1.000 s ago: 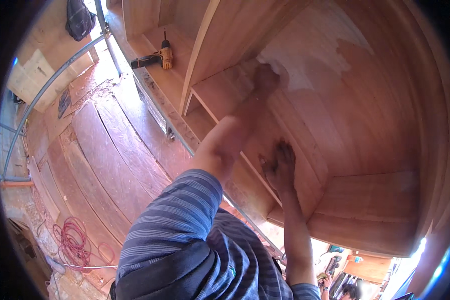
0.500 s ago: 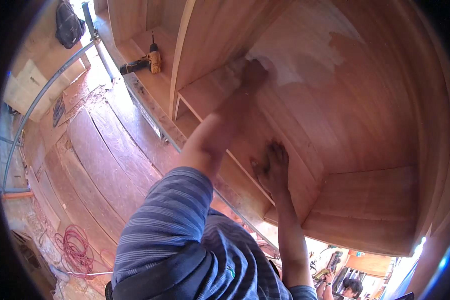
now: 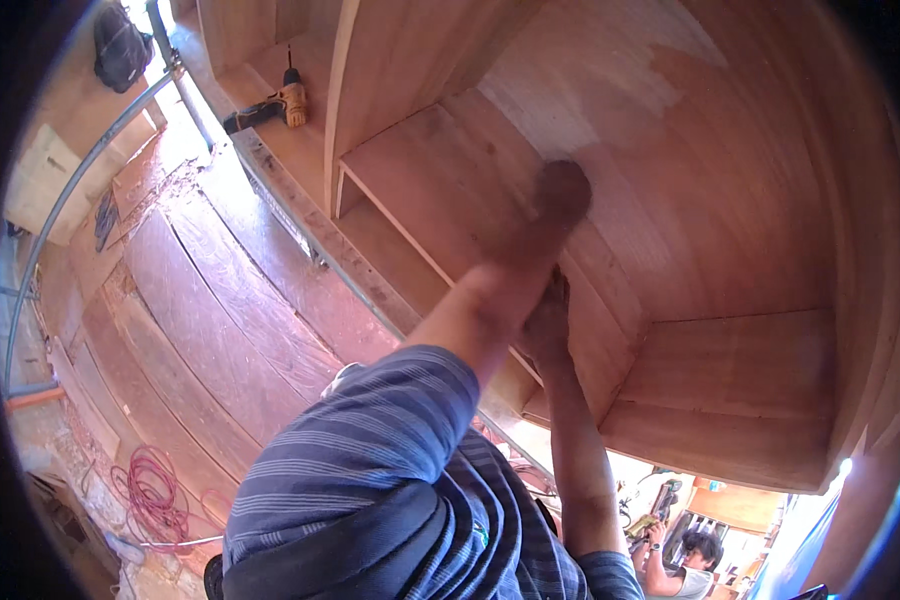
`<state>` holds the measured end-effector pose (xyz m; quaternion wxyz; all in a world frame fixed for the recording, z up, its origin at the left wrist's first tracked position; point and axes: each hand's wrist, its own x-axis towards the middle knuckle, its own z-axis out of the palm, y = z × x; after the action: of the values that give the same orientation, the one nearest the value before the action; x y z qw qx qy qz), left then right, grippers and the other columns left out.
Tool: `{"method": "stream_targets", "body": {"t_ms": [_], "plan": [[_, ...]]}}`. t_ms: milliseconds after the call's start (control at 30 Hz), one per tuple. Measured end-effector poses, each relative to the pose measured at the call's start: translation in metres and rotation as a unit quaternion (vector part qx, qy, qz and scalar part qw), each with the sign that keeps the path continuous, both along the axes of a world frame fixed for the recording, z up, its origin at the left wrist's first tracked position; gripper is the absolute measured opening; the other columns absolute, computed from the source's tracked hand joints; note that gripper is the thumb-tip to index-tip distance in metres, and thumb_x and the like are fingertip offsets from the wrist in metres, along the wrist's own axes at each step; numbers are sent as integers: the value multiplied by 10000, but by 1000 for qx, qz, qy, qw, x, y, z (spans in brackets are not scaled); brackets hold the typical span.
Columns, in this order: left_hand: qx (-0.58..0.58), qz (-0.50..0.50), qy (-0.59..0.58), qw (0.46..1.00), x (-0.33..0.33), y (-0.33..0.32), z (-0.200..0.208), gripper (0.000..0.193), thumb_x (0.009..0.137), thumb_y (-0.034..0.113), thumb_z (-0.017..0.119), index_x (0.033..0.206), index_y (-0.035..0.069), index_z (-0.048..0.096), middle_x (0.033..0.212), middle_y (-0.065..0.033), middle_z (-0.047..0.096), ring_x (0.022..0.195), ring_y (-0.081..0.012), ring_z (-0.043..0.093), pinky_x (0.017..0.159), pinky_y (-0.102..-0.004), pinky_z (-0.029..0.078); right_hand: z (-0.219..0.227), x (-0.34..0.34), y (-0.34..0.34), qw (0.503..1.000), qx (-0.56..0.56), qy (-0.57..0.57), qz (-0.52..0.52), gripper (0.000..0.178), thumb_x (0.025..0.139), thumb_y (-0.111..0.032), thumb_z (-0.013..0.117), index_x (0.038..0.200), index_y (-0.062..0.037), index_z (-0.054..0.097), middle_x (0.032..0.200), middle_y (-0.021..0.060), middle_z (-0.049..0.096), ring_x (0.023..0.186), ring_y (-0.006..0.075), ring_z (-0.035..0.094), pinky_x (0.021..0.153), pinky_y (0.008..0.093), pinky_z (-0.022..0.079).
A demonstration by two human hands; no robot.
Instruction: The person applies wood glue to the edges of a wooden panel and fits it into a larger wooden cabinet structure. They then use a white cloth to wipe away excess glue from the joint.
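Wooden cabinet [image 3: 730, 370], left hand [image 3: 562, 190] pressed on its upright back panel [image 3: 670, 200]

wooden shelf [image 3: 440, 190]: bare boards | lower ledge [image 3: 280, 150]: yellow cordless drill [image 3: 270, 105] lying on it

the sleeve [image 3: 370, 450] in the lower middle is blue with thin pale stripes. the wooden panel [image 3: 730, 200] at upper right is reddish brown with a pale patch [image 3: 580, 90]. a yellow-and-black drill [image 3: 270, 105] lies upper left; a pink cord [image 3: 150, 495] coils lower left.
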<state>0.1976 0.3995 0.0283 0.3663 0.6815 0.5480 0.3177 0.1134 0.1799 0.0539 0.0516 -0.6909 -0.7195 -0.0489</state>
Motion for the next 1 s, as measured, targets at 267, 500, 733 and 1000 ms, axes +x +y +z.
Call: {"method": "stream_targets", "body": {"t_ms": [267,500,733,1000], "plan": [[99,-325,-56,939,42,-63,17,211,750,122,620,910,13,705,984,-219,664,985,-344,636,821,-441,512,-24,13,-3,998,40,17,43,760,830,-462,611,1394,0,394,1446,193,399,1355,361,344,1120,520,235],[204,-126,164,957,-60,19,12,372,847,239,577,1064,-58,635,998,-190,637,931,-348,608,813,-489,471,5,-4,-5,996,63,48,-35,759,791,-475,647,1380,-42,442,1425,220,414,1338,392,359,1095,476,289],[215,-243,158,933,18,-55,-10,363,840,260,562,1045,-27,648,1015,-196,637,1012,-346,575,915,-474,430,-6,4,3,999,25,8,24,770,814,-470,632,1397,-18,411,1439,191,408,1348,383,344,1114,497,247],[229,-480,-69,844,37,-95,23,242,647,220,685,765,10,708,841,-200,677,857,-356,647,783,-440,505,5,9,-1,993,71,-21,91,755,831,-451,639,1392,-1,409,1405,220,435,1339,393,358,1115,503,248]]}}
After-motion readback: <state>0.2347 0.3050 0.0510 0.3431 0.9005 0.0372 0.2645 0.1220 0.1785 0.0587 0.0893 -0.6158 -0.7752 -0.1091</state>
